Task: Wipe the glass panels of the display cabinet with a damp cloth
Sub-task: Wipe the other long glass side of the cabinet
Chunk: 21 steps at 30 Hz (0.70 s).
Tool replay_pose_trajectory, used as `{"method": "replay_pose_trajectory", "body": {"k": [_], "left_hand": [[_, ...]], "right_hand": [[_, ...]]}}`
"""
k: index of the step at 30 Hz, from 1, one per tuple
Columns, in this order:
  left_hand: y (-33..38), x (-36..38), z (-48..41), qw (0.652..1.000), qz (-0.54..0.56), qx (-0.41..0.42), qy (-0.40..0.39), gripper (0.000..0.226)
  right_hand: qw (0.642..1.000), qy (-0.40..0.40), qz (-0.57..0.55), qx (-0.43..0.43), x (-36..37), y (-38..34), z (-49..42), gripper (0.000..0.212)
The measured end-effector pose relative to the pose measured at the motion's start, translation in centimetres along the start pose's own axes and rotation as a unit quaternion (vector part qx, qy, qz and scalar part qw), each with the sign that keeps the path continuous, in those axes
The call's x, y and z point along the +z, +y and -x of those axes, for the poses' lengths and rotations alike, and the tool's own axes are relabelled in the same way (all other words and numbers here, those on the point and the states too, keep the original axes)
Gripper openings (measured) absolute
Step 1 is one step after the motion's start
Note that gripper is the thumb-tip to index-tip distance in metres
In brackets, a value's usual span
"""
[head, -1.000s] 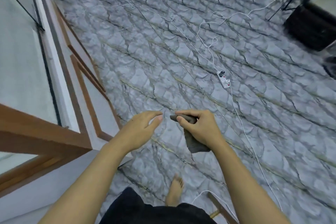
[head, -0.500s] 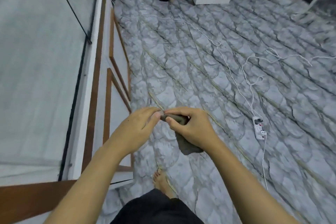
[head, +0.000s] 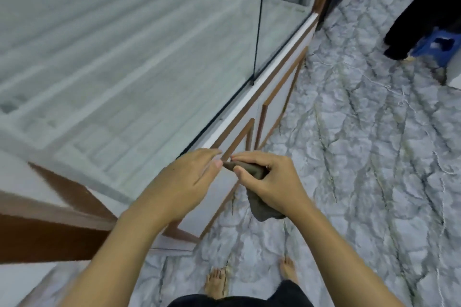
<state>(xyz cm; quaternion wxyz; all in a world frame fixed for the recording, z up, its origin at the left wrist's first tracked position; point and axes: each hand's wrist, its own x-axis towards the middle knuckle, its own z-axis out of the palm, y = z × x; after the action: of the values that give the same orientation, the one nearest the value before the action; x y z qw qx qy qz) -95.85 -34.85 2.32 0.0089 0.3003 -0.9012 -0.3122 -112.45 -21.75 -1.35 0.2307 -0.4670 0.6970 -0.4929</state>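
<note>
The right hand (head: 272,182), just below centre, has its grip closed on a dark brownish cloth (head: 250,169). Thumb and fingers curl round the bunched upper part, and the rest hangs under the palm toward 6 o'clock. The left hand (head: 184,182) is just beside it, at its 9 o'clock, grip spread, with the fingers nearly straight and pointing at the cloth. Whether its thumb tip touches the cloth's pointed end or stops just short cannot be told. Both hands are held in the air before the lower front of the cabinet (head: 274,67), which is white with brown trim. The glass (head: 124,57) fills the view from 9 to 12 o'clock, apart from the cloth, and a black seam (head: 259,20) divides two panels at 12 o'clock. A grey marbled floor (head: 374,157) spreads from 1 to 5 o'clock. Two bare feet (head: 215,281) stand at 6 o'clock. At 2 o'clock a person (head: 424,7) in black is beside a blue stool (head: 436,47).
</note>
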Motion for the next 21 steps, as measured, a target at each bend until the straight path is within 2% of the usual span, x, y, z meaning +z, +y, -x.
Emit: {"method": "replay_pose_trajectory", "body": {"k": [5,9,12,14,17,21], "left_hand": [[2.3,-1.5,1.3,0.978,0.008,-0.119,0.17,0.049],[4.9,-3.9,3.7,0.936,-0.018,-0.183,0.3,0.055],[6.6,-6.5,6.1,0.892,-0.069,-0.195,0.402,0.056],[7.6,-8.8,7.6,0.851,-0.122,-0.19,0.475,0.051],[8.9,-13.0,9.6,0.761,-0.247,-0.151,0.58,0.042],[9.8,-19.0,11.9,0.658,-0.358,-0.111,0.653,0.035]], "right_hand": [[0.979,-0.12,-0.041,-0.157,-0.9,-2.6,-6.4,0.022],[0.937,-0.18,-0.097,-0.283,-0.8,-7.5,-10.3,0.022],[0.9,-0.186,-0.15,-0.365,0.3,-12.5,-12.1,0.021],[0.869,-0.159,-0.186,-0.431,1.5,-16.1,-13.0,0.021],[0.812,-0.08,-0.23,-0.53,3.6,-21.8,-14.1,0.022],[0.743,0.006,-0.25,-0.62,5.4,-29.5,-15.4,0.022]]}}
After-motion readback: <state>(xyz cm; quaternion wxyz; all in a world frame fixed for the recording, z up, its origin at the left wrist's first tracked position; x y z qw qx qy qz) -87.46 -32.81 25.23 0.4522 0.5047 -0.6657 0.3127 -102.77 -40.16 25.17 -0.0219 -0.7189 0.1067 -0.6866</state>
